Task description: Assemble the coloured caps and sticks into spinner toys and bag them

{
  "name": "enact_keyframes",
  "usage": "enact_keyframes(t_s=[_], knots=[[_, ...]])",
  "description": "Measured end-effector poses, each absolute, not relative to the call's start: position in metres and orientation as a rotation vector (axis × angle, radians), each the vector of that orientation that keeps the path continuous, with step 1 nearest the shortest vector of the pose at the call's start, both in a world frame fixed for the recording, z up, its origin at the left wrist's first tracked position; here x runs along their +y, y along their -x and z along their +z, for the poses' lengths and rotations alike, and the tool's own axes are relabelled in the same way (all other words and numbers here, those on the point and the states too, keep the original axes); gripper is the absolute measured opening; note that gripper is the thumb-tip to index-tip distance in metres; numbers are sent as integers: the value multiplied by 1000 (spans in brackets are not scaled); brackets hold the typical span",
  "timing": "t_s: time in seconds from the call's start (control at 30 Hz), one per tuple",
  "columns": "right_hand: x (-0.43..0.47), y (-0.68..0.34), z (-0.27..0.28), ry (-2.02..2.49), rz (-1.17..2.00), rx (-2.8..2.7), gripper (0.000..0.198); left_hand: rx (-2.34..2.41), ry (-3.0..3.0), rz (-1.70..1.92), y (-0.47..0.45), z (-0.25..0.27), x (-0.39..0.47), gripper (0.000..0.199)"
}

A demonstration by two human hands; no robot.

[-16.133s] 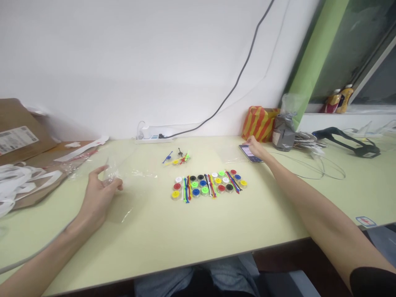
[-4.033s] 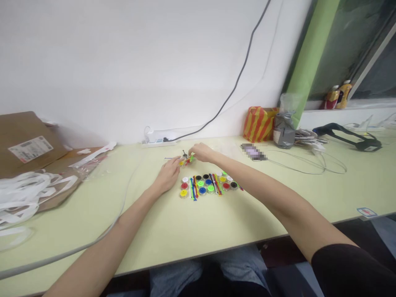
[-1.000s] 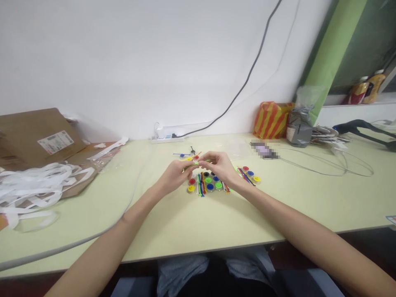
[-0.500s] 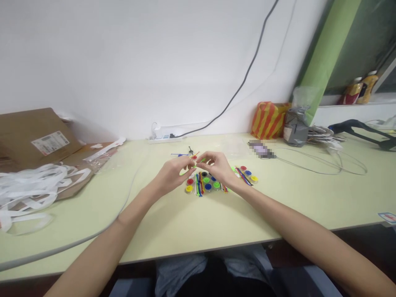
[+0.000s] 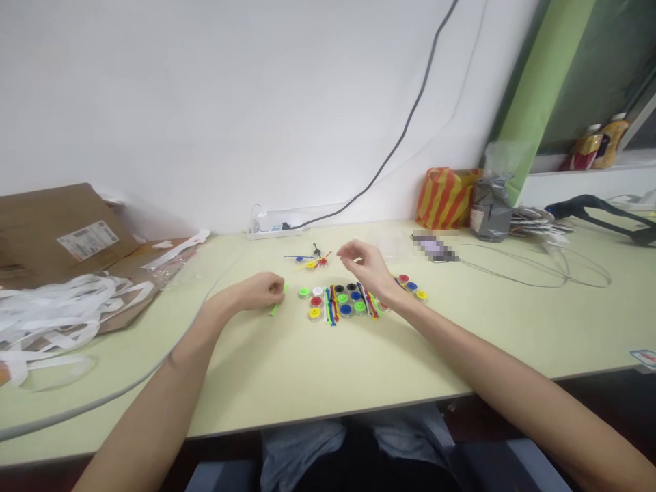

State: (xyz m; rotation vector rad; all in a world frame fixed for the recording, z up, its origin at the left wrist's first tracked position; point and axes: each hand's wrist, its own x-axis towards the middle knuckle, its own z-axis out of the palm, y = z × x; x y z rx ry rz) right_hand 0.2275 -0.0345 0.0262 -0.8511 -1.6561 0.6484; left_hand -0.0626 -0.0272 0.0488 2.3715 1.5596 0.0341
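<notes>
At the left of the parts, my left hand [image 5: 262,290] is closed at the tabletop on a thin green plastic strip [image 5: 273,310], whose ends stick out past the fingers. My right hand [image 5: 365,268] hovers over the back of the parts, fingers curved and apart, with nothing visible in it. Between and below the hands sit small clear discs with coloured tops, among them a yellow one [image 5: 314,313] and a blue one [image 5: 346,310]. Bundles of coloured strips [image 5: 331,305] lie between them. Behind, a few discs [image 5: 310,265] have strips across them.
A phone [image 5: 434,247] with a cable and a striped bag [image 5: 445,198] lie at the back right. White straps [image 5: 76,307] and cardboard [image 5: 56,222] cover the left side. A grey cable [image 5: 154,379] crosses the table's left part. A power strip [image 5: 274,229] rests against the wall.
My hands were together over the parts and have moved apart. My left hand has gone left and down to the table with the green strip; my right hand has shifted slightly right and its fingers have opened.
</notes>
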Motion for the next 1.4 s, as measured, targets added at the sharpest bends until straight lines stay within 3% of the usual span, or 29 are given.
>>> enact_keyframes(t_s=[0.23, 1.17, 1.4], knots=[[-39, -227, 30, 857, 609, -1710, 22, 1458, -2319, -49, 52, 50, -31, 25], [-44, -231, 40, 900, 509, -1802, 23, 1252, -2229, 48, 41, 52, -35, 25], [-39, -232, 30, 921, 304, -1942, 26, 1538, -2507, 383, 38, 43, -27, 22]])
